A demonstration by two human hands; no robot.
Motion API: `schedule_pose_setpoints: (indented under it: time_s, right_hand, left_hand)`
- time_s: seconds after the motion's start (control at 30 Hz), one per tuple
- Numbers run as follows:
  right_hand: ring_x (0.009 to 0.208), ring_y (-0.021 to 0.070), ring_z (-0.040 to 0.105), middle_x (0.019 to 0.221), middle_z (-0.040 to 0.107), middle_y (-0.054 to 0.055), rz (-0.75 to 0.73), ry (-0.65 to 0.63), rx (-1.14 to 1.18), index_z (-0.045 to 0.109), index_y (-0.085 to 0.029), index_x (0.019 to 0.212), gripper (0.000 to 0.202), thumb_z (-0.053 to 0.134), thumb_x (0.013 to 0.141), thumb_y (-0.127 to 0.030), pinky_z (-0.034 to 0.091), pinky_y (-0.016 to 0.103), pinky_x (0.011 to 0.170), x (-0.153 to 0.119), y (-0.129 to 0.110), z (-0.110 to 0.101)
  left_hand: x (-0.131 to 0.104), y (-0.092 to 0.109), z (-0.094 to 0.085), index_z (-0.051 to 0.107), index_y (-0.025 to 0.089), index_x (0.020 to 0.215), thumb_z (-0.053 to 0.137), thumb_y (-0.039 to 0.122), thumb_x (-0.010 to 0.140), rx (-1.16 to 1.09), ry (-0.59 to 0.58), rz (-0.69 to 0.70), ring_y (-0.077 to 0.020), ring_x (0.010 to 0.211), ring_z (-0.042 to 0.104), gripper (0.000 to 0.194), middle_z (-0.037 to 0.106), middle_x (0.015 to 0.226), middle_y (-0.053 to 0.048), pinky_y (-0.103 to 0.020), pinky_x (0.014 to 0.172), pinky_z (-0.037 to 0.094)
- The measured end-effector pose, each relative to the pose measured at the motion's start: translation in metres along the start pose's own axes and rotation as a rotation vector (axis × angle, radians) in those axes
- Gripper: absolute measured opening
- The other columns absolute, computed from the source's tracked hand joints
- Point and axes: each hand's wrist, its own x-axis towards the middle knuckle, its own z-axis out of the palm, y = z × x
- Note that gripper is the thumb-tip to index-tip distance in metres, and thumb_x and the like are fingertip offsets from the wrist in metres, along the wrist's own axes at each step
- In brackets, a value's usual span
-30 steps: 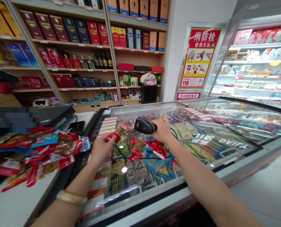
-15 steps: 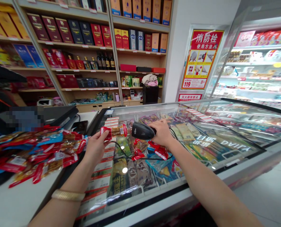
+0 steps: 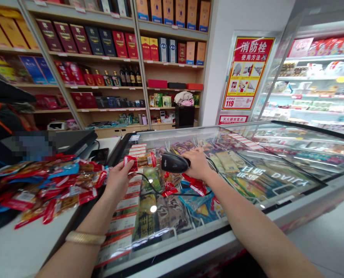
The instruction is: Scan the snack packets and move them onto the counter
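Note:
Between the fingers of my left hand (image 3: 120, 175) is the left end of a small red snack packet (image 3: 144, 160), held over the freezer's glass lid. My right hand (image 3: 197, 164) is wrapped round a black barcode scanner (image 3: 174, 162), whose head points left at the packet, a short gap away. Under the scanner, red snack packets (image 3: 197, 185) lie on the glass, and a black cable (image 3: 149, 184) loops around them. A large heap of red and blue snack packets (image 3: 58, 185) covers the counter on the left.
A chest freezer (image 3: 247, 227) with frozen goods under glass spans the middle and right. On the counter (image 3: 29, 247) are a dark phone (image 3: 100, 155) and a dark device (image 3: 79, 141). Behind stand shelves (image 3: 108, 87) of boxes and bottles. Someone's dark clothing shows at far left.
The view has shifted very slightly. Both hands keep their grips and nearly the same positions. The dark clothing at far left has moved a little.

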Motion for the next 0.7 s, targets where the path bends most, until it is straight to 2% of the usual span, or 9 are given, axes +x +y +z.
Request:
schedule_pose_setpoints:
  time_s: [0.2, 0.3, 0.37, 0.47, 0.5, 0.53, 0.6, 0.63, 0.7]
  right_hand:
    - [0.095, 0.0264, 0.067, 0.102, 0.079, 0.009, 0.01, 0.041, 0.023, 0.074, -0.024, 0.098, 0.03, 0.072, 0.07, -0.034, 0.031, 0.039, 0.089, -0.002, 0.003, 0.004]
    - [0.095, 0.0263, 0.067, 0.101, 0.079, 0.008, 0.026, 0.079, 0.018, 0.074, -0.024, 0.098, 0.03, 0.072, 0.069, -0.034, 0.031, 0.039, 0.089, -0.003, 0.006, 0.006]
    - [0.094, 0.0262, 0.067, 0.099, 0.078, 0.008, 0.034, 0.105, 0.01, 0.074, -0.024, 0.096, 0.029, 0.072, 0.069, -0.033, 0.03, 0.039, 0.089, -0.003, 0.008, 0.007]
    - [0.091, 0.0256, 0.067, 0.095, 0.078, 0.007, 0.04, 0.131, 0.008, 0.074, -0.023, 0.095, 0.028, 0.072, 0.069, -0.033, 0.03, 0.039, 0.089, -0.003, 0.009, 0.008]
    - [0.091, 0.0255, 0.067, 0.094, 0.078, 0.007, 0.045, 0.141, 0.004, 0.073, -0.023, 0.094, 0.026, 0.072, 0.07, -0.033, 0.03, 0.039, 0.089, -0.003, 0.009, 0.008]
    - [0.09, 0.0253, 0.067, 0.094, 0.078, 0.007, 0.046, 0.148, -0.001, 0.073, -0.023, 0.093, 0.024, 0.071, 0.071, -0.034, 0.029, 0.039, 0.088, -0.003, 0.009, 0.007]
    - [0.09, 0.0248, 0.067, 0.095, 0.078, 0.007, 0.038, 0.152, -0.01, 0.073, -0.023, 0.092, 0.022, 0.07, 0.074, -0.036, 0.029, 0.039, 0.088, -0.004, 0.009, 0.007]
    - [0.089, 0.0246, 0.066, 0.095, 0.078, 0.007, 0.032, 0.149, -0.011, 0.072, -0.023, 0.093, 0.022, 0.07, 0.075, -0.037, 0.029, 0.039, 0.088, -0.004, 0.01, 0.006]
    - [0.088, 0.024, 0.067, 0.091, 0.077, 0.006, 0.025, 0.143, -0.007, 0.072, -0.023, 0.094, 0.022, 0.069, 0.078, -0.038, 0.029, 0.038, 0.087, -0.005, 0.011, 0.006]
  left_hand:
    - [-0.002, -0.002, 0.0, 0.065, 0.017, 0.082, 0.082, 0.045, 0.052, 0.163, -0.038, 0.087, -0.0181, 0.07, 0.067, 0.043, 0.07, 0.077, -0.003, -0.031, 0.064, 0.056]
    - [-0.003, 0.007, -0.006, 0.062, 0.019, 0.085, 0.078, 0.047, 0.056, 0.284, 0.001, 0.233, -0.02, 0.073, 0.068, 0.043, 0.07, 0.078, -0.003, -0.035, 0.07, 0.058]
    - [-0.003, 0.022, -0.019, 0.061, 0.02, 0.087, 0.072, 0.049, 0.062, 0.439, 0.09, 0.381, -0.0202, 0.072, 0.067, 0.04, 0.069, 0.079, -0.003, -0.035, 0.071, 0.057]
    - [-0.004, 0.055, -0.055, 0.062, 0.021, 0.09, 0.063, 0.052, 0.072, 0.783, 0.264, 0.606, -0.0233, 0.076, 0.069, 0.035, 0.071, 0.085, -0.005, -0.039, 0.074, 0.057]
    - [-0.004, 0.068, -0.07, 0.062, 0.022, 0.092, 0.062, 0.052, 0.074, 0.902, 0.304, 0.665, -0.0256, 0.083, 0.07, 0.035, 0.072, 0.092, -0.006, -0.041, 0.079, 0.056]
    - [-0.004, 0.081, -0.086, 0.062, 0.023, 0.091, 0.059, 0.053, 0.076, 1.001, 0.397, 0.724, -0.0285, 0.088, 0.071, 0.034, 0.073, 0.096, -0.007, -0.044, 0.083, 0.056]
    - [-0.001, 0.105, -0.119, 0.063, 0.025, 0.095, 0.051, 0.054, 0.081, 1.2, 0.487, 0.701, -0.0338, 0.1, 0.07, 0.034, 0.073, 0.1, -0.009, -0.049, 0.091, 0.053]
    - [0.001, 0.116, -0.134, 0.063, 0.024, 0.094, 0.052, 0.053, 0.078, 1.26, 0.559, 0.661, -0.0374, 0.102, 0.07, 0.035, 0.073, 0.098, -0.01, -0.053, 0.091, 0.053]
    - [0.007, 0.133, -0.161, 0.061, 0.025, 0.089, 0.05, 0.056, 0.077, 1.354, 0.59, 0.599, -0.0427, 0.106, 0.068, 0.035, 0.072, 0.095, -0.011, -0.06, 0.092, 0.052]
